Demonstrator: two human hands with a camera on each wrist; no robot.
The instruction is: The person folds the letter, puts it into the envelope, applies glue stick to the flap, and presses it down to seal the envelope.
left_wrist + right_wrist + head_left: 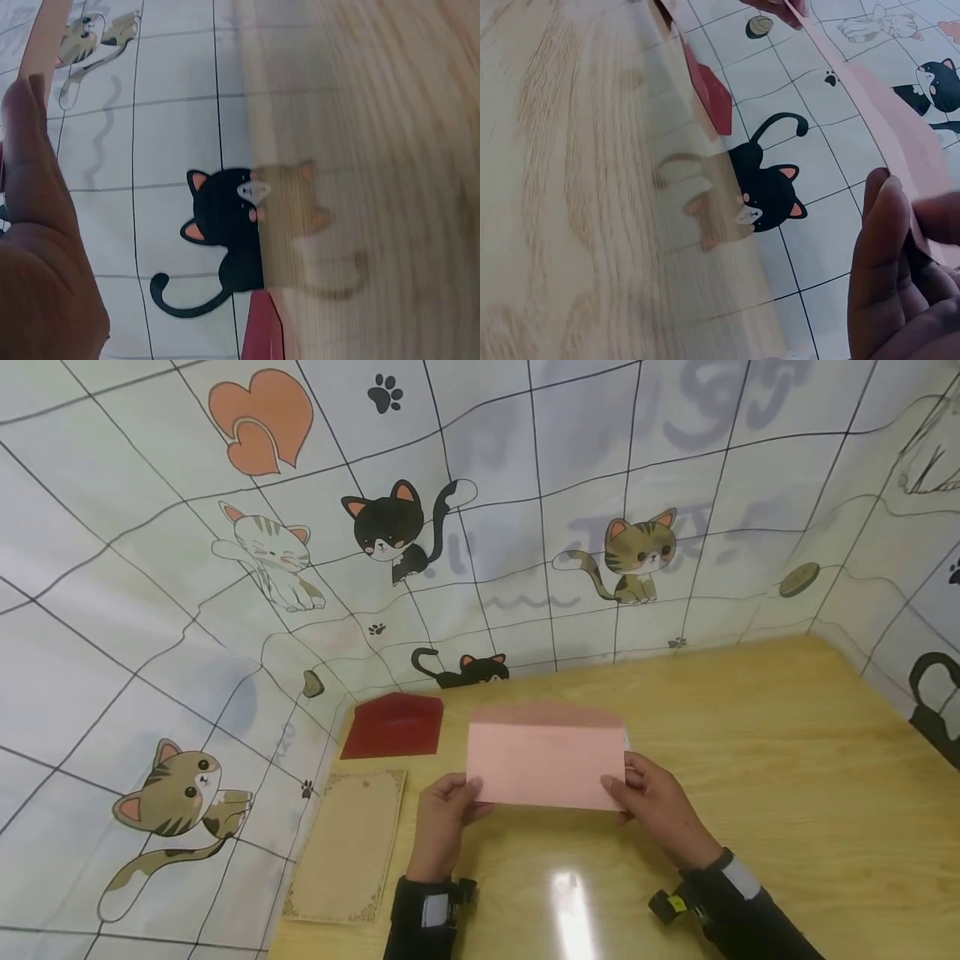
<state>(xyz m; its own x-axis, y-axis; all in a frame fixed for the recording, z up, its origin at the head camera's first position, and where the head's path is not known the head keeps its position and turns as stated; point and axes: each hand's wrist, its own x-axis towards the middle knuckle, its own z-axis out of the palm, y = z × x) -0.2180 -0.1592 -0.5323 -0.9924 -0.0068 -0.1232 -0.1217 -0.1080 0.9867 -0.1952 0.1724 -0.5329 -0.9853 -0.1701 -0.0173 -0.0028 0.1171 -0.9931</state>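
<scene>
A pink envelope [546, 764] is held up by both hands over the table, its flap raised along the far edge. My left hand [444, 818] pinches the near left corner, thumb on the face toward me. At the right end my right hand [663, 806] grips the envelope in the same way, and a sliver of something white shows behind that edge. Seen from the right wrist, the envelope [900, 135] is thin and nearly edge-on, between the right thumb and fingers [877, 262]. In the left wrist view the left hand [45, 262] lies along the envelope's edge [46, 45].
A dark red envelope [397, 731] lies at the table's far left corner. Nearer on the left is a beige sheet with an ornate border [347, 852]. The glossy wooden table [795, 777] meets a cat-printed, gridded wall covering [517, 560] at the back and sides.
</scene>
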